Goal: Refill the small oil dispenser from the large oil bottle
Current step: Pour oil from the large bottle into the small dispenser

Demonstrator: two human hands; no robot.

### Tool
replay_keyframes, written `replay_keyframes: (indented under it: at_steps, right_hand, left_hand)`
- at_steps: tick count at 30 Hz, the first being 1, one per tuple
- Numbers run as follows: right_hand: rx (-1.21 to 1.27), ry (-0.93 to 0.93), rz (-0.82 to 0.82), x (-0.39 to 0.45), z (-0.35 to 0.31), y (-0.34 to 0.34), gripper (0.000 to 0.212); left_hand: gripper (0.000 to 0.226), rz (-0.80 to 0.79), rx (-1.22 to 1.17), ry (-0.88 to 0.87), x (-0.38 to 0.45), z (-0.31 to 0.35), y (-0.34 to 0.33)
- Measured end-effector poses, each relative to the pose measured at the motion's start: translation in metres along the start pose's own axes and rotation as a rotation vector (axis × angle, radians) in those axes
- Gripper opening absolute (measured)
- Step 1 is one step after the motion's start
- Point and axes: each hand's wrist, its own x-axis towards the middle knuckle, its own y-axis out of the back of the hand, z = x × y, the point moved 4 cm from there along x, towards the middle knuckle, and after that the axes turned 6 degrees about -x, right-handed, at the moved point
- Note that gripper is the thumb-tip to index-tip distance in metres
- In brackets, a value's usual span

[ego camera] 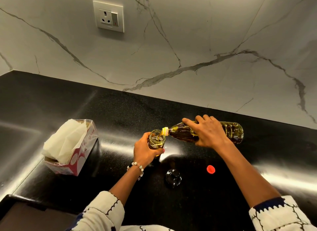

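A small glass oil dispenser (157, 139) stands upright on the black counter (120, 114), lid off, with my left hand (145, 151) wrapped around its lower body. My right hand (208, 133) grips the large clear oil bottle (233, 132), which lies almost horizontal with its yellow neck resting over the dispenser's mouth. Golden oil runs from the neck into the dispenser. The dispenser's black lid (173, 177) and the bottle's red cap (210, 169) lie on the counter nearer to me.
A pink and white tissue box (75, 160) with paper sticking out sits to the left of my left hand. A marble wall with a power socket (109, 16) rises behind the counter. The counter's front edge runs near my sleeves.
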Motion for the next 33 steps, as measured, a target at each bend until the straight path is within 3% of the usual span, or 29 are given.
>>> replay_keyframes:
  at_steps: [33]
  right_hand:
    - [0.006, 0.005, -0.001, 0.001, -0.001, 0.0008, 0.097]
  left_hand:
    - [0.07, -0.031, 0.026, -0.015, 0.0033, -0.0021, -0.0001]
